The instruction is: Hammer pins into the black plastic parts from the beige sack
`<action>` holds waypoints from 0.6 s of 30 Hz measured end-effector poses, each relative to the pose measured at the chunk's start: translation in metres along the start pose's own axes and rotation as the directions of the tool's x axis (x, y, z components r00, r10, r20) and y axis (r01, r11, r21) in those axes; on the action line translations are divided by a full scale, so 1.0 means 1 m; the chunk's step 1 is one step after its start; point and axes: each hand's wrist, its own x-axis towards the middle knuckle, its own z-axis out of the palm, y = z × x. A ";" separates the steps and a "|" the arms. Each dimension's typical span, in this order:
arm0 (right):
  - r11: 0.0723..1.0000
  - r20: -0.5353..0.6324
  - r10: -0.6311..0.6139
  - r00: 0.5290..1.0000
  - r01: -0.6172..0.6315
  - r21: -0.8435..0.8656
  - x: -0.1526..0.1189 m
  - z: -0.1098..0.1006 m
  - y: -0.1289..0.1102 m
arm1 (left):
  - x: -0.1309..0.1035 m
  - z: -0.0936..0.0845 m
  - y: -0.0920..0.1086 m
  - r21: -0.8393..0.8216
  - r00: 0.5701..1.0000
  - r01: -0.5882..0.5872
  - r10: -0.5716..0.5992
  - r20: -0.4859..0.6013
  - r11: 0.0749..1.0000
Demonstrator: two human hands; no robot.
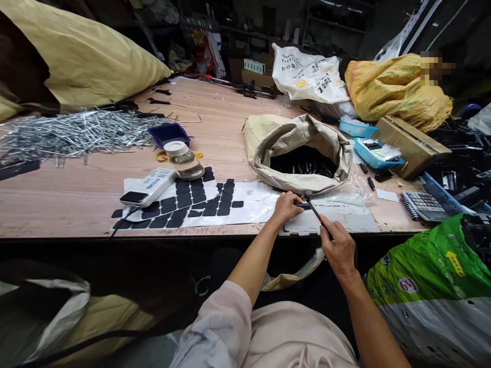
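In my right hand [337,245] is a small hammer [313,208], gripped by its handle, its dark rounded head up by my left fingers. My left hand [287,207] is closed on a slim black part [304,206] held low over a grey board [341,220] at the table's front edge. The part's exact kind is too small to make out. Just behind both hands stands an open woven sack [264,153] with its rim rolled down, and shiny black pieces [303,162] lie inside it.
Left of my hands are sheets of black stickers [192,197], a white device [151,186], a lidded jar [184,161] and a blue tray [169,135]. Metal rods [84,133] pile up farther left. Blue baskets [378,153], a cardboard box [412,145] and a calculator [424,204] stand right.
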 end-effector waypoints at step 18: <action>0.988 0.035 0.122 0.992 -0.125 0.094 0.003 0.003 0.017 | -0.006 0.005 0.004 -0.015 0.998 0.010 -0.011 -0.062 1.000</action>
